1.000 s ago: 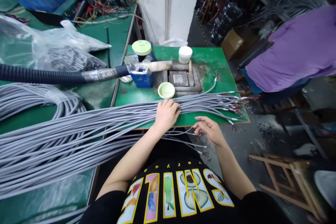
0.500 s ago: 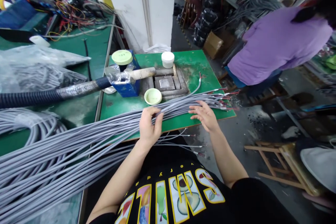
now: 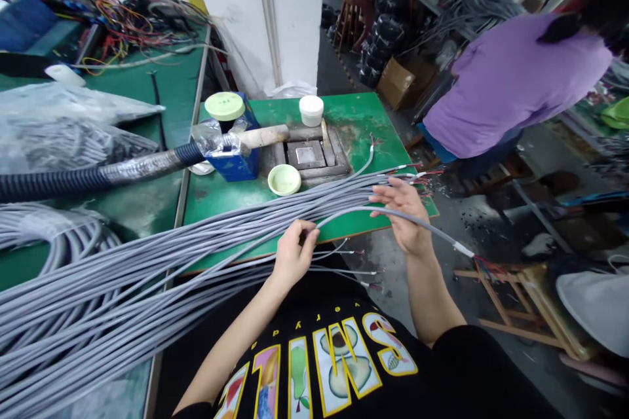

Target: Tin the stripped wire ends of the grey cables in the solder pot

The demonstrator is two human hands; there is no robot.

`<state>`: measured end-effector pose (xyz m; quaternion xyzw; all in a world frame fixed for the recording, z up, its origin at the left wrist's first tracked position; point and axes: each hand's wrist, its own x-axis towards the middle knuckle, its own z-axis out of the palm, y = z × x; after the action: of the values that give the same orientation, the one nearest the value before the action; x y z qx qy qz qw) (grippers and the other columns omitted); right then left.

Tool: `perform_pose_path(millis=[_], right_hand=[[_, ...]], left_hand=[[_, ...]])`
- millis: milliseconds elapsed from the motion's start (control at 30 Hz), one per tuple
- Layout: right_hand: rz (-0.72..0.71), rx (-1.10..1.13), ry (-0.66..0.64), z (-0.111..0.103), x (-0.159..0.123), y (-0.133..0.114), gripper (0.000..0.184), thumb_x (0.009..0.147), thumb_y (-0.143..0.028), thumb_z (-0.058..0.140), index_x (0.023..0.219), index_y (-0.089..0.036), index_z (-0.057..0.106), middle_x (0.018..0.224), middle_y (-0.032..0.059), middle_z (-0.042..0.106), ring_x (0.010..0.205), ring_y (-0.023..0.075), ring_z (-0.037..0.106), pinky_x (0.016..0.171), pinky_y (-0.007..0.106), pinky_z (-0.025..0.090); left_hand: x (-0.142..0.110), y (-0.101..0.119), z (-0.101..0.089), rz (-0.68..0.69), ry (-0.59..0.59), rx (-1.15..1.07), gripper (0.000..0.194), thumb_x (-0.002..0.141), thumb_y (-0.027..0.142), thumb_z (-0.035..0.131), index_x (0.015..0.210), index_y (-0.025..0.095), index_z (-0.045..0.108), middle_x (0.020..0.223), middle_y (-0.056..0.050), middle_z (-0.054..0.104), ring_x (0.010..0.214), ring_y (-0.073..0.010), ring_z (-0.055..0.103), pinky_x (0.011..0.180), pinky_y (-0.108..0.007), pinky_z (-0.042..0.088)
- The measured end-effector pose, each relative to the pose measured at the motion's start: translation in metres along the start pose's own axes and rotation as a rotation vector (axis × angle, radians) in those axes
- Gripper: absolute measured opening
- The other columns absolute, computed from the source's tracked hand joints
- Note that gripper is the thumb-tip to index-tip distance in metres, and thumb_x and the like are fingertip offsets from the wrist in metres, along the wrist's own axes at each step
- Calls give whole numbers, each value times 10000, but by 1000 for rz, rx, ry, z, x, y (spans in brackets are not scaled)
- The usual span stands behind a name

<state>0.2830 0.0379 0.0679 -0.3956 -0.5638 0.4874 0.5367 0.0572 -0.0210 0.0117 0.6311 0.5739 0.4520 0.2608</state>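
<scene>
From the head view, the step I judged to be in hand was singling one grey cable (image 3: 354, 211) out of the big bundle of grey cables (image 3: 196, 255) that lay across the green desk (image 3: 344, 118). My left hand (image 3: 291, 255) had thumb and fingertips pinched shut on that cable near the desk's front edge. My right hand (image 3: 403, 213) was only loosely curled, fingers half spread, with the same cable running across the palm side and out to the right, where its white sleeve and red stripped wires (image 3: 484, 265) hung off the desk over the floor.

The next move, as I read it, called for drawing the cable clear without dragging its neighbours along.

Both forearms reached forward from my chest, the left angled up and inward, the right nearly straight with the wrist lifted just past the desk edge. A small green cup (image 3: 284, 179) sat just behind the bundle.
</scene>
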Motion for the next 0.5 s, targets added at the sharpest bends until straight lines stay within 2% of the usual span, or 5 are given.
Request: perform_pose_path(millis=[100,200,300,367,500], right_hand=[[-34,-61,-59,-1,-6,-5,427,805,-345,628,1203,-271,492,1248,89,567,1041,230,608,707,358,583],[-144,-112,0,4,-14,-16,278,840,-358,579,1092,-241,578,1170,92,621,1013,235,622,721,386,580],[-309,-41,121,16,-20,-23,220,899,-366,472,1001,-227,609,826,60,699,750,203,672,599,366,567],[-357,58,180,25,-19,-22,255,932,-370,399,937,-221,605,517,-13,590,446,140,561,444,288,485],[-140,-18,117,38,-9,-10,308,940,-405,395,814,-189,575,365,-90,354,283,65,302,345,200,282]], left_hand=[[1,2,-4,-70,-183,-44,108,873,289,484,846,192,525,729,8,574,648,-120,521,635,-246,415],[2,5,-8,-73,-389,-66,121,878,290,468,823,194,516,722,12,571,650,-121,521,639,-246,400],[1,8,-12,-98,-480,-126,135,878,296,467,809,189,511,723,13,568,645,-116,505,621,-238,388],[0,10,-14,-118,-556,-168,145,875,308,479,812,185,521,704,20,566,620,-109,492,592,-230,376],[-4,18,-13,-84,-622,-219,155,840,314,552,906,178,585,814,-10,626,732,-127,553,695,-250,424]])
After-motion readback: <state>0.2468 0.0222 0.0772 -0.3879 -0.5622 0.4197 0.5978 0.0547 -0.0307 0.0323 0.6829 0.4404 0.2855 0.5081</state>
